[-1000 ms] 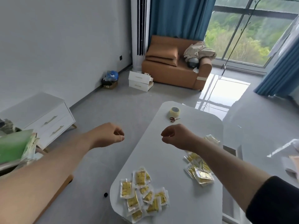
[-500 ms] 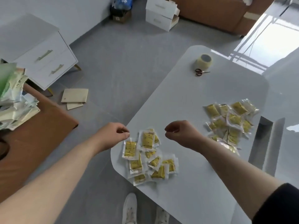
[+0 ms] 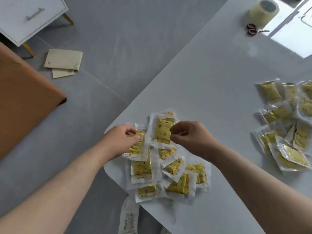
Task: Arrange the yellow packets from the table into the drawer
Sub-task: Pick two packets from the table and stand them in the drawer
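Observation:
A pile of yellow packets (image 3: pixel 162 159) with white borders lies at the near-left corner of the white table (image 3: pixel 219 78). My left hand (image 3: pixel 123 139) rests on the pile's left side, thumb and fingers pinching the top of one yellow packet (image 3: pixel 136 147). My right hand (image 3: pixel 189 135) hovers beside it with curled fingers at the right edge of the uppermost packet (image 3: pixel 163 129); whether it grips is unclear. A second heap of clear-wrapped yellow packets (image 3: pixel 285 125) lies at the table's right. A white cabinet with a shut drawer (image 3: pixel 33 14) stands on the floor at the top left.
A roll of tape (image 3: pixel 263 9) and small scissors (image 3: pixel 253 29) sit at the table's far end. A brown surface (image 3: pixel 25 98) fills the left side. Beige cardboard pieces (image 3: pixel 64 62) lie on the grey floor. A white shoe (image 3: pixel 130 217) shows below the table edge.
The view has tilted down and closer to the table. Both hands have dropped from above the table onto the near pile, and the left fingers have closed on a packet.

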Available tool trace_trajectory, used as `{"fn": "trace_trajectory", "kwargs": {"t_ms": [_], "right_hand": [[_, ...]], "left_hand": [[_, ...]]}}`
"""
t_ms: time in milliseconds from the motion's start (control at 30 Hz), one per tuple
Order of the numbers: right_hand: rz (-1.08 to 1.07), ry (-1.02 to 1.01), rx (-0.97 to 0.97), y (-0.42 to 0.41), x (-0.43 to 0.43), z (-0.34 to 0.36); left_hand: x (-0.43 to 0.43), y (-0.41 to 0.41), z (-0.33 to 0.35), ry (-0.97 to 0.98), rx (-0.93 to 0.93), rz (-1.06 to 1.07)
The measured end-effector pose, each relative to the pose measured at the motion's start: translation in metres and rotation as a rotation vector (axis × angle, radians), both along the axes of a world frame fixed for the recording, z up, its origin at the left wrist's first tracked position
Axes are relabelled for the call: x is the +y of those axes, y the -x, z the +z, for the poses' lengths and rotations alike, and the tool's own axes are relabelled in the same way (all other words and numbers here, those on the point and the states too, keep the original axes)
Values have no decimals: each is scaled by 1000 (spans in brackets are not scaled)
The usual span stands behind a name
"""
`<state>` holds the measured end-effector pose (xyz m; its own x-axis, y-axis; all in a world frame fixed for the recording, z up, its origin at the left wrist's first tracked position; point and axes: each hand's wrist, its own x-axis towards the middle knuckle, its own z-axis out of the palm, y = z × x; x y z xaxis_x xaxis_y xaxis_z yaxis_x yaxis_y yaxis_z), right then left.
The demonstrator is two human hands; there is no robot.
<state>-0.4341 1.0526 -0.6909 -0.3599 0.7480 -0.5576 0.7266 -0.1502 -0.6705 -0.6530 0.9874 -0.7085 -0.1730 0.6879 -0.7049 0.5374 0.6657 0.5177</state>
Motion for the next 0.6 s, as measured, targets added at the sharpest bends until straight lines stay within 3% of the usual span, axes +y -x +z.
{"fn": "trace_trajectory", "kwargs": {"t_ms": [100, 233, 433, 600], "right_hand": [[2, -18, -12, 5, 5, -28], [-79, -35, 1, 11, 9, -52], [-221, -120, -35, 14, 7, -64], [-281, -183, -280, 19, 11, -68]], "left_hand": [[-3, -8, -31, 84, 315, -53], [-6, -24, -49, 64, 454, 38], [-9, -29, -63, -49, 369, 213], [-17, -20, -73, -83, 269, 325]]}}
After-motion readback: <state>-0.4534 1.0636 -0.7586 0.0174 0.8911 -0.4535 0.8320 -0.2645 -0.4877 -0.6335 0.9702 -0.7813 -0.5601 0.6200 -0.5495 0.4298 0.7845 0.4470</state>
